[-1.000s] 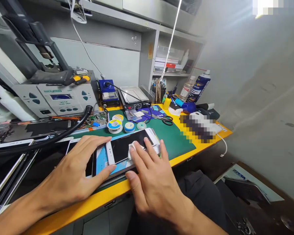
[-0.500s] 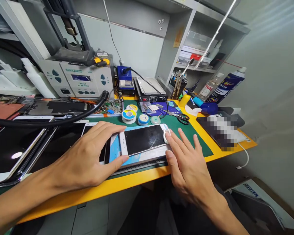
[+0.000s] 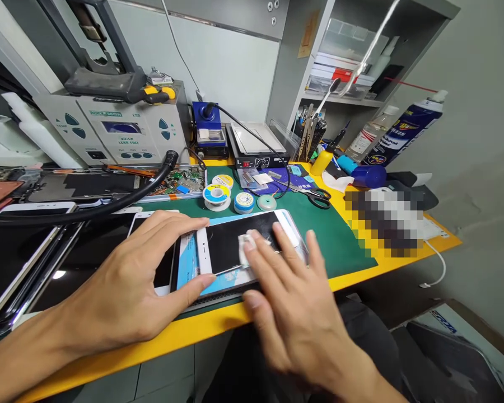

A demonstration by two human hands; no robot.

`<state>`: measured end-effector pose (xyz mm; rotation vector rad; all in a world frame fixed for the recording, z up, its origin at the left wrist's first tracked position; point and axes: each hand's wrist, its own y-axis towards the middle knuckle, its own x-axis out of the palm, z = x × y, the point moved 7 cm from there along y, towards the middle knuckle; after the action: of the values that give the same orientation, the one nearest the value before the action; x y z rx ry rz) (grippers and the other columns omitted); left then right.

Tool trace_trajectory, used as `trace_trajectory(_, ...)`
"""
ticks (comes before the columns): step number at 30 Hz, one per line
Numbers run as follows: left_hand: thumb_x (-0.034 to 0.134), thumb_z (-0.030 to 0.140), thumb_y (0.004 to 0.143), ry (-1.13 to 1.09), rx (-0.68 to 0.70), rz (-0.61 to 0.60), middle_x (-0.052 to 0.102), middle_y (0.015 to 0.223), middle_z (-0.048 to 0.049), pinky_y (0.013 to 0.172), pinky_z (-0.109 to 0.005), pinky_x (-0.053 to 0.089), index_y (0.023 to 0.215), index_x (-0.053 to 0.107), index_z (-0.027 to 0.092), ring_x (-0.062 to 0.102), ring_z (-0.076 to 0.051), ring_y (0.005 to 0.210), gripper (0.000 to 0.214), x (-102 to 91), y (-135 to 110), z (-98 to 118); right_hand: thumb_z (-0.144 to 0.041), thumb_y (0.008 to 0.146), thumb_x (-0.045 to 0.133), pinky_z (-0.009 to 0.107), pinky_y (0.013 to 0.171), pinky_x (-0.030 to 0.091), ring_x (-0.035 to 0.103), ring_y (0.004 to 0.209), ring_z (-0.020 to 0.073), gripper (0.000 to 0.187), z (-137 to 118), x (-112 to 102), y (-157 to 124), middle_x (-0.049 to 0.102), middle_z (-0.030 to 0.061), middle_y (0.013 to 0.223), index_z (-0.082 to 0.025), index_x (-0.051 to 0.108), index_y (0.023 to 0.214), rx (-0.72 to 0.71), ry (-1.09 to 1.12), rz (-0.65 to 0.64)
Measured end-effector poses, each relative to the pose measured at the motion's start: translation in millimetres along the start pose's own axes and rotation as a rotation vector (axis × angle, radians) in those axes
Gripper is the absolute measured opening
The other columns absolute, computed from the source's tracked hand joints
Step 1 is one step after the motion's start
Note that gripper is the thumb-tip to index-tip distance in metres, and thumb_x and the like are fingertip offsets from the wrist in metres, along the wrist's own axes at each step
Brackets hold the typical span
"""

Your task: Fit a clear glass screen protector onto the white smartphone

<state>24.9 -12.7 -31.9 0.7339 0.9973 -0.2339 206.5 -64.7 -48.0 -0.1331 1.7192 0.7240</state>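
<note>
A white-framed smartphone (image 3: 224, 240) lies face up, its dark screen showing, on a blue and white box (image 3: 186, 260). My left hand (image 3: 140, 274) grips the phone's left end, thumb at the near corner and fingers at the far one. Under the fingertips of my right hand (image 3: 292, 296), a small white wipe (image 3: 243, 254) is pressed against the middle of the screen. The other fingers of that hand are spread over the phone's right part, and its thumb hangs by the near edge.
More phones (image 3: 96, 260) lie to the left beneath a black hose (image 3: 109, 207). Behind are solder spools (image 3: 217, 196), a small round tin (image 3: 244, 202), scissors (image 3: 319, 197) and a hot-air station (image 3: 121, 129). Bottles and a spray can (image 3: 409, 131) stand at the right.
My right hand has slid the wipe leftward from the phone's right end to mid-screen. My left hand keeps its hold on the phone. The camera view has shifted slightly.
</note>
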Motion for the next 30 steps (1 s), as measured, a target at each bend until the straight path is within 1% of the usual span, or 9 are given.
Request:
trace_trajectory(3, 0.067, 0.035, 0.086, 0.001, -0.006, -0.009, 0.059, 0.123, -0.0086, 0.101, -0.041, 0.049, 0.135, 0.05, 0.023, 0.057, -0.027, 0.116, 0.053, 0.3, 0, -1, -0.025, 0.101, 0.042, 0.07, 0.12, 0.013, 0.029, 0.152, 0.0382, 0.05, 32, -6, -10, 0.045, 0.0071, 0.158, -0.012, 0.047, 0.149, 0.081, -0.111, 0.036)
trace_trajectory(6, 0.067, 0.034, 0.086, -0.02, -0.006, -0.004, 0.059, 0.122, -0.0089, 0.102, -0.042, 0.048, 0.135, 0.05, 0.022, 0.056, -0.027, 0.117, 0.052, -0.3, 0, 0, -0.024, 0.101, 0.042, 0.071, 0.118, 0.018, 0.03, 0.151, 0.0393, 0.05, 41, -8, -12, 0.048, 0.0093, 0.156, -0.011, 0.048, 0.149, 0.12, -0.156, 0.051)
trace_trajectory(10, 0.068, 0.032, 0.086, -0.036, -0.014, 0.002, 0.058, 0.123, -0.0091, 0.103, -0.043, 0.048, 0.134, 0.051, 0.021, 0.056, -0.028, 0.118, 0.052, 0.0, 0, 1, -0.029, 0.1, 0.045, 0.07, 0.121, 0.01, 0.025, 0.153, 0.0402, 0.053, 4, -1, -2, 0.042, 0.0101, 0.159, -0.007, 0.048, 0.148, 0.038, -0.071, 0.042)
trace_trajectory(13, 0.069, 0.035, 0.086, -0.048, -0.044, -0.007, 0.057, 0.127, -0.009, 0.105, -0.043, 0.048, 0.135, 0.049, 0.023, 0.056, -0.028, 0.12, 0.055, 1.4, -1, -1, -0.033, 0.099, 0.046, 0.066, 0.123, 0.002, 0.021, 0.154, 0.0384, 0.056, -26, 5, 5, 0.035, 0.0067, 0.163, -0.009, 0.046, 0.15, -0.013, 0.038, 0.011)
trace_trajectory(15, 0.069, 0.037, 0.086, -0.057, -0.069, -0.021, 0.056, 0.129, -0.0087, 0.106, -0.043, 0.048, 0.136, 0.047, 0.024, 0.057, -0.028, 0.121, 0.057, 2.8, -1, -3, -0.033, 0.099, 0.046, 0.064, 0.124, 0.0, 0.02, 0.155, 0.0376, 0.057, -33, 6, 6, 0.033, 0.0046, 0.164, -0.011, 0.045, 0.152, -0.033, 0.068, -0.006)
trace_trajectory(17, 0.069, 0.038, 0.086, -0.059, -0.091, -0.018, 0.056, 0.131, -0.0089, 0.107, -0.042, 0.048, 0.137, 0.045, 0.025, 0.058, -0.027, 0.121, 0.058, 2.9, -2, -4, -0.032, 0.099, 0.046, 0.064, 0.124, 0.0, 0.02, 0.155, 0.0369, 0.056, -27, 5, 3, 0.034, 0.0028, 0.163, -0.014, 0.046, 0.151, -0.031, 0.055, -0.003)
trace_trajectory(19, 0.069, 0.039, 0.085, -0.056, -0.11, -0.005, 0.056, 0.132, -0.0091, 0.108, -0.043, 0.048, 0.138, 0.044, 0.025, 0.058, -0.028, 0.122, 0.06, 2.1, -4, -5, -0.029, 0.099, 0.046, 0.065, 0.123, 0.002, 0.023, 0.154, 0.0367, 0.053, -11, 1, -2, 0.039, 0.0028, 0.161, -0.014, 0.047, 0.15, -0.007, 0.004, 0.019)
trace_trajectory(24, 0.071, 0.034, 0.083, -0.028, -0.073, 0.012, 0.056, 0.134, -0.0082, 0.108, -0.044, 0.048, 0.139, 0.043, 0.025, 0.058, -0.029, 0.122, 0.064, -0.5, -5, -1, -0.021, 0.099, 0.043, 0.069, 0.12, 0.012, 0.023, 0.154, 0.0378, 0.054, 29, -2, -16, 0.042, 0.0081, 0.16, -0.013, 0.041, 0.152, 0.084, -0.117, 0.07)
trace_trajectory(30, 0.072, 0.027, 0.081, -0.036, -0.002, 0.048, 0.056, 0.134, -0.0096, 0.112, -0.043, 0.044, 0.141, 0.041, 0.021, 0.057, -0.028, 0.124, 0.067, -3.9, -3, 5, -0.021, 0.1, 0.04, 0.067, 0.12, 0.017, 0.016, 0.156, 0.0367, 0.06, 33, 11, -21, 0.032, 0.012, 0.165, -0.011, 0.028, 0.158, 0.134, -0.072, 0.079)
